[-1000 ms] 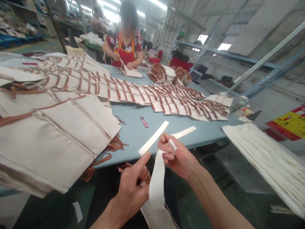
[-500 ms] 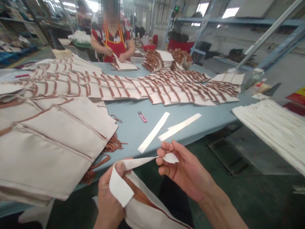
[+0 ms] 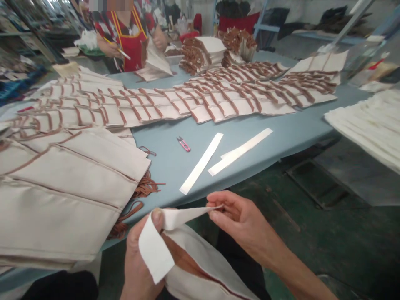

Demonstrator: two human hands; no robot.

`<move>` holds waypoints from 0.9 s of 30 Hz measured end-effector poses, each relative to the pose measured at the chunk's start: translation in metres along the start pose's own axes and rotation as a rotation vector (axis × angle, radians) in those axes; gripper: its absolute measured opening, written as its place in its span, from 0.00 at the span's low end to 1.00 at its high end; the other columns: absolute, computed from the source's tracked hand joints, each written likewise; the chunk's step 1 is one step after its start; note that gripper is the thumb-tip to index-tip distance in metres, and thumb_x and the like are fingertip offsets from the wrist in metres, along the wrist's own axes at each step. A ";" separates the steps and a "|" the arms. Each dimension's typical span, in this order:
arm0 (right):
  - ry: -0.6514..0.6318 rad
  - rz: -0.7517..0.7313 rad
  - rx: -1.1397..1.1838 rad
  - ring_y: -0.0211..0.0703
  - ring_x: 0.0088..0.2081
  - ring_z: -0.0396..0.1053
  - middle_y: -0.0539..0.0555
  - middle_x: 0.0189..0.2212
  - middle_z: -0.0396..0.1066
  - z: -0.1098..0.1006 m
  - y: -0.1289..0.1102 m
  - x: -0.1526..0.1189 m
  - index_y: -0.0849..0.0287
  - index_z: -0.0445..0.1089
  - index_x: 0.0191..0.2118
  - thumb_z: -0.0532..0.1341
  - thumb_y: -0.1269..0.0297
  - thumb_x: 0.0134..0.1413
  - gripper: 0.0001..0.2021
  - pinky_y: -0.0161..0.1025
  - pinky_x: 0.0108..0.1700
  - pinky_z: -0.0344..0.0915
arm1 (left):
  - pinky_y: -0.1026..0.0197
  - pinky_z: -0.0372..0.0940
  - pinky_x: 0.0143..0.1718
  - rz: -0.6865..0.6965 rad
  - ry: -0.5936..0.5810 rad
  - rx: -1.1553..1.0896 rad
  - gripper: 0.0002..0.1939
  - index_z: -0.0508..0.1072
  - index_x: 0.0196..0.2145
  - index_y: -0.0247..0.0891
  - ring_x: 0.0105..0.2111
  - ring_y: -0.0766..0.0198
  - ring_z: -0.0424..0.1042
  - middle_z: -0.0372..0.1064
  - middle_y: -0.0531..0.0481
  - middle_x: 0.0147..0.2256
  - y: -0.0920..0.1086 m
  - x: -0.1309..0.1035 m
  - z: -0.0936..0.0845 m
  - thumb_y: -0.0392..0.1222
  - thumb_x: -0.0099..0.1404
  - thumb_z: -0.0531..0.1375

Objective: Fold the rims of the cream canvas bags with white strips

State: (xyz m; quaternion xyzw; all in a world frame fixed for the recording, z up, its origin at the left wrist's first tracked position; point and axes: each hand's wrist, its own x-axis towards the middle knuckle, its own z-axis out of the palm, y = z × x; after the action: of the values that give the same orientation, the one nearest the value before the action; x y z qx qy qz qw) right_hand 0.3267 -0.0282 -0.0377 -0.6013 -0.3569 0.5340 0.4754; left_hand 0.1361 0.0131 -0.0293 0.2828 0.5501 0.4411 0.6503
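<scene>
White backing strip (image 3: pixel 175 218) is pinched by left hand (image 3: pixel 140 258) and right hand (image 3: pixel 240 221) over canvas bag (image 3: pixel 200 271); judged light, limp, best gripped at ends.

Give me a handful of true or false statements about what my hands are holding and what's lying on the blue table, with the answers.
1. Both hands hold the same white strip. True: the left hand and the right hand each grip it.
2. The pink snips are in the right hand. False: they lie on the blue table.
3. Two loose white strips lie on the table. True.
4. The cream bag has blue trim. False: its trim is brown.
5. A person in a red apron works at the far side. True.
</scene>
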 end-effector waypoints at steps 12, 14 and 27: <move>-0.135 -0.057 -0.461 0.38 0.28 0.64 0.47 0.25 0.68 -0.013 0.010 -0.008 0.58 0.73 0.30 0.59 0.60 0.63 0.12 0.36 0.32 0.57 | 0.64 0.67 0.26 0.025 -0.051 0.098 0.25 0.84 0.29 0.33 0.24 0.61 0.72 0.79 0.45 0.25 -0.016 0.012 -0.001 0.62 0.52 0.73; -0.160 0.015 -0.403 0.38 0.28 0.62 0.47 0.25 0.67 -0.017 0.013 -0.013 0.59 0.72 0.30 0.59 0.59 0.63 0.13 0.35 0.31 0.56 | 0.64 0.66 0.27 0.017 -0.062 0.096 0.24 0.84 0.29 0.33 0.24 0.61 0.72 0.79 0.46 0.25 -0.015 0.013 -0.001 0.61 0.52 0.74; -0.356 0.211 0.018 0.33 0.24 0.51 0.45 0.22 0.58 -0.013 -0.003 -0.035 0.60 0.70 0.29 0.67 0.46 0.58 0.20 0.32 0.26 0.48 | 0.65 0.63 0.21 -0.039 0.105 0.074 0.19 0.80 0.27 0.35 0.18 0.64 0.68 0.71 0.55 0.18 -0.009 0.029 -0.001 0.52 0.43 0.73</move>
State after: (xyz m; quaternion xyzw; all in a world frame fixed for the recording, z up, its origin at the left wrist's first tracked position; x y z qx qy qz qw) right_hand 0.3338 -0.0626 -0.0241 -0.5271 -0.3654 0.6820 0.3515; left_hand 0.1376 0.0345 -0.0507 0.2725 0.6049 0.4219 0.6180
